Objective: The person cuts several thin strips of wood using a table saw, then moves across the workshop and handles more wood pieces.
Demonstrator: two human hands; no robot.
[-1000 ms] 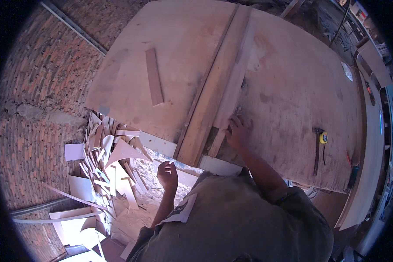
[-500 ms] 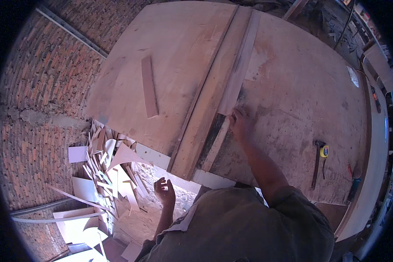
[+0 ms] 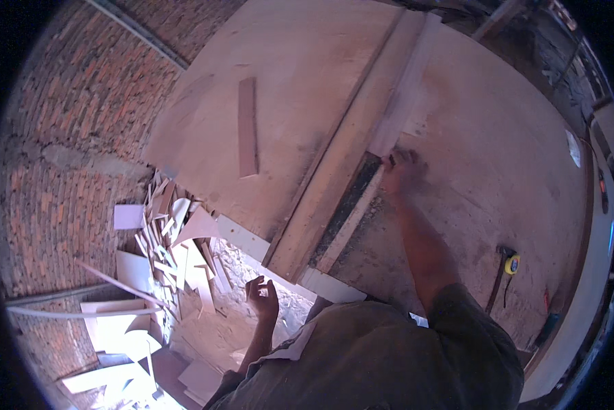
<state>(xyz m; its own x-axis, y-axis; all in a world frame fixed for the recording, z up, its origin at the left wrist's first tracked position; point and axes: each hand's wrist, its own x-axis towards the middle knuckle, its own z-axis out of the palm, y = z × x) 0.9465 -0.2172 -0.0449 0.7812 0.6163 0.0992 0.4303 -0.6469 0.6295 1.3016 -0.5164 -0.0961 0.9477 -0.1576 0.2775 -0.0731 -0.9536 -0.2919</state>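
Observation:
My right hand (image 3: 402, 172) reaches over the large wooden worktop, its fingers curled at the near end of a long, pale wooden board (image 3: 397, 113). The board lies flat alongside a long raised wooden rail (image 3: 341, 160). Between that rail and my forearm, a narrow pale strip (image 3: 351, 222) runs from the worktop's near edge up to my fingers, beside a dark band. Slight blur softens the hand's outline. My left hand (image 3: 262, 299) hangs off the near edge with nothing in it, fingers loosely bent and thumb apart.
A loose flat wooden piece (image 3: 247, 130) rests left of the rail. To the right lie a hammer (image 3: 499, 277) and a yellow tape measure (image 3: 512, 264). Wood offcuts (image 3: 184, 253) are heaped on the floor by the brick wall (image 3: 75, 184).
My right hand and the board's near end have moved a little farther along the rail, and more of the narrow strip shows. The whole view has tilted slightly. My left hand stays much the same.

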